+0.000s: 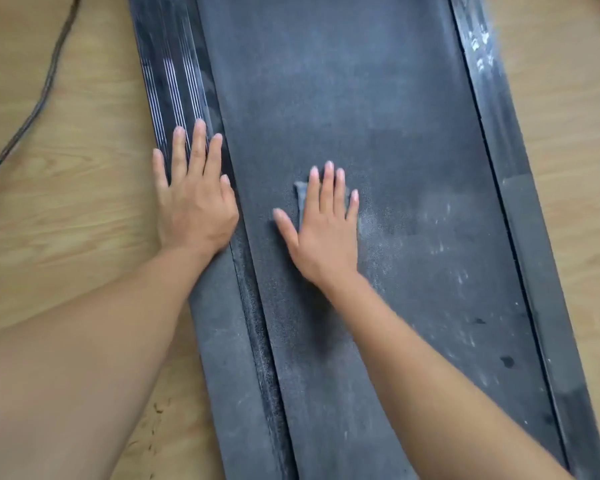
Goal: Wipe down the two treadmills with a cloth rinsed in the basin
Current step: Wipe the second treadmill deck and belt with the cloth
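Under the right hand (323, 233): grey cloth (300, 195), pressed flat on the treadmill belt (378, 133).
Left hand (194, 188) flat, fingers straight, on the side rail (174, 81) beside it.

Most of the cloth (300, 197) lies hidden under the flat right hand (321, 233). Only 1 grey corner shows on the thumb side of the fingers, so its outline and folds cannot be told. The treadmill (378, 98) is cut off by the top edge beyond the fingertips and by the bottom edge behind the wrist. The left hand (194, 199) covers part of the left side rail (219, 341), and the ribbed lines ahead of its fingertips are blurred. On the right side rail (534, 237), far ahead and to the right of the pressing hand, white marks are too smeared to read. Left of both hands, the cable (45, 95) is cut by 2 edges, top and left.
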`<state>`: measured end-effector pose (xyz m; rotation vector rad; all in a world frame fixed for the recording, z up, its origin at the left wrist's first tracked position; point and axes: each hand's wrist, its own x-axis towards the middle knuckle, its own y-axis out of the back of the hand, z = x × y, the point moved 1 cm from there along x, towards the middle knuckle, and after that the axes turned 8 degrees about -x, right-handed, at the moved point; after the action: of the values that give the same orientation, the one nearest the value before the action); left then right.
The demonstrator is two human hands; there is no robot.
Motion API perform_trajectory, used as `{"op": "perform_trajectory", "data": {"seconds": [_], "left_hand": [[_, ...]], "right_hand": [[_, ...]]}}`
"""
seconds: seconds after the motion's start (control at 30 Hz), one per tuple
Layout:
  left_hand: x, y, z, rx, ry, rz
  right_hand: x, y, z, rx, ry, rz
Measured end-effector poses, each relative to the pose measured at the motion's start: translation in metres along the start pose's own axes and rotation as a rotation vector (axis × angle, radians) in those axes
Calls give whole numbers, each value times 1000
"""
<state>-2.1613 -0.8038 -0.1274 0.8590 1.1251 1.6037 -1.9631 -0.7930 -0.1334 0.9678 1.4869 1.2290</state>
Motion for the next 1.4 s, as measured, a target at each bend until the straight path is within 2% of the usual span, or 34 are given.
{"op": "perform_trajectory", "data": {"seconds": [0.1, 0.2, 0.3, 0.4, 0.5, 0.57, 0.7, 0.77, 0.83, 0.9, 0.97, 1.07, 1.13, 1.2, 1.33, 1.4], "left_hand": [[-1, -1, -1, -10, -19, 29], [-1, 0, -2, -7, -22, 40], [-6, 4, 0, -25, -71, 38], [-6, 5, 4, -48, -120, 31], [-5, 2, 3, -45, -100, 53], [-5, 0, 2, -49, -105, 71], [-7, -3, 1, -33, -103, 78], [-8, -2, 3, -14, -95, 50], [-10, 2, 4, 1, -84, 3], [-18, 5, 13, 9, -71, -65], [-32, 5, 22, 31, -76, -98], [-39, 3, 25, 77, -92, -79], [-37, 0, 23, 78, -86, -57], [-35, -3, 24, 77, -87, -29], [-34, -9, 24, 76, -109, 1], [-35, -8, 23, 75, -108, -1]], "right_hand": [[112, 28, -14, 39, -22, -6], [121, 26, -7, 30, 11, -2], [7, 8, 21, -4, -36, 4], [-138, -9, 40, -34, -34, -137], [-182, -19, 47, -77, -31, -162], [-139, -16, 41, -63, -69, -108], [25, 5, 16, 41, -192, 7], [90, 21, 16, 44, -183, -7], [109, 26, 19, 26, -123, -33], [76, 24, 32, -9, -53, -26], [3, 11, 49, -50, -7, -39], [-132, -5, 80, -56, -13, -99], [-170, -8, 92, -94, -51, -134], [-135, -10, 92, -76, -65, -128], [33, 6, 66, -29, -73, 15], [102, 21, 53, -27, -33, -56]]}}
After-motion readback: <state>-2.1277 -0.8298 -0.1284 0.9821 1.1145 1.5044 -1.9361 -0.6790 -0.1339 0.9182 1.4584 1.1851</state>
